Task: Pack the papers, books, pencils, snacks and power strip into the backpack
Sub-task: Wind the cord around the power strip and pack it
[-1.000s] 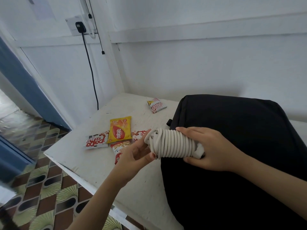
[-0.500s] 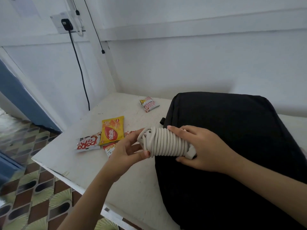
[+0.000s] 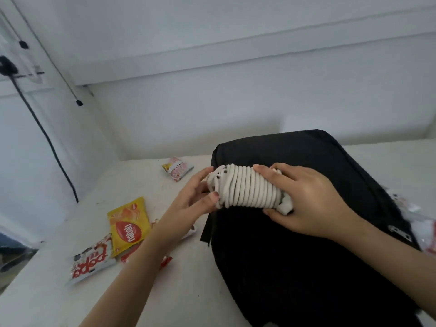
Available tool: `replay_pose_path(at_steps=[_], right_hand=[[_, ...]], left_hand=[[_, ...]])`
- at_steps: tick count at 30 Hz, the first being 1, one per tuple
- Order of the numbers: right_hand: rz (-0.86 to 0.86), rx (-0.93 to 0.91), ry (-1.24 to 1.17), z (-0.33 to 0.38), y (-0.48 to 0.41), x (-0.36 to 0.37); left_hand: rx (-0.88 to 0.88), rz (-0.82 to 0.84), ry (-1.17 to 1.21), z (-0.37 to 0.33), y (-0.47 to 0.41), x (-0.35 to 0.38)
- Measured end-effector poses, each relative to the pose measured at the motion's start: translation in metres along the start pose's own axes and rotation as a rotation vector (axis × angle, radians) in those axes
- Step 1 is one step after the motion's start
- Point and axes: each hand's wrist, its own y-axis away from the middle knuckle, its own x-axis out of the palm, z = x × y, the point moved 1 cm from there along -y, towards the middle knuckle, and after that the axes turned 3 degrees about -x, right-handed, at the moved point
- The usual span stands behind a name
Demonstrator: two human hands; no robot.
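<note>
A white power strip (image 3: 245,188) with its cord wound tightly round it hangs over the upper left corner of the black backpack (image 3: 306,256), which lies flat on the white table (image 3: 179,303). My right hand (image 3: 309,199) grips the strip's right end, fingers over the top and thumb beneath. Its left end sits between the thumb and fingers of my left hand (image 3: 195,199). Snack packets lie left of the backpack: a yellow one (image 3: 128,223), a red and white one (image 3: 90,261) and a small one (image 3: 178,169) further back.
More red packets (image 3: 132,254) lie partly hidden under my left forearm. White and red wrappers (image 3: 422,227) poke out at the backpack's right side. A black cable (image 3: 47,142) hangs down the wall at the left. The table's left edge drops to the floor.
The view has shifted, so everything sits lower left. Both hands have carried the wound power strip a little further over the backpack's top corner, and wrappers now show at the right.
</note>
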Motion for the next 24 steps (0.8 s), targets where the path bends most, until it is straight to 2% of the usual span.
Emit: replay_pose_path(at_steps=[4,8,10,14,16,19,21,24], right_hand=[[-0.074,0.200,0.081,-0.006,0.019,-0.020],[-0.142,0.388,0.219,-0.006,0.048,-0.041],[-0.168,0.487,0.306,-0.002,0.065,-0.052],[-0.203,0.662,0.453,0.014,0.097,-0.070],[-0.213,0.718,0.504,0.025,0.111,-0.074],[-0.238,0.794,0.538,0.044,0.129,-0.076],[-0.258,0.846,0.552,0.058,0.137,-0.075],[-0.274,0.915,0.558,0.075,0.145,-0.072]], left_hand=[[0.038,0.053,-0.117,0.006,-0.017,0.014],[0.242,0.079,-0.340,0.014,-0.018,0.035],[0.339,0.194,-0.383,0.016,-0.011,0.047],[0.508,0.535,-0.557,0.018,0.007,0.074],[0.571,0.604,-0.757,0.020,0.013,0.083],[0.645,0.600,-0.939,0.026,0.017,0.090],[0.673,0.581,-0.838,0.028,0.020,0.088],[0.653,0.492,-0.476,0.026,0.016,0.081]])
